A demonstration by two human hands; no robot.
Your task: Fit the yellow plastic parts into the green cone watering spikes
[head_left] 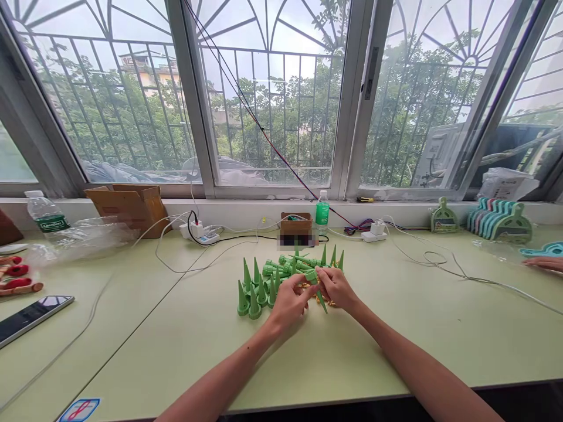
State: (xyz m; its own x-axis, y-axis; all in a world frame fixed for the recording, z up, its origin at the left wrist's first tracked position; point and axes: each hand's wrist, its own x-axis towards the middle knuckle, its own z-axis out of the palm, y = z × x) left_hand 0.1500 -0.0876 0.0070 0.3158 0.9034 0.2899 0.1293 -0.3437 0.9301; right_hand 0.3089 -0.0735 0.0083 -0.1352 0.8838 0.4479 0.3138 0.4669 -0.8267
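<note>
The left hand [290,300] and right hand [338,288] both pinch one green plastic spike with a ribbed round cap [311,275], its point slanting down, over the pale green tabletop [176,340], between its near and far edges; upright green plastic cones [254,306] stand just beside the left hand; small yellow pieces [333,304] lie by the right; a brown cardboard box [295,239] stands near the far edge.
</note>
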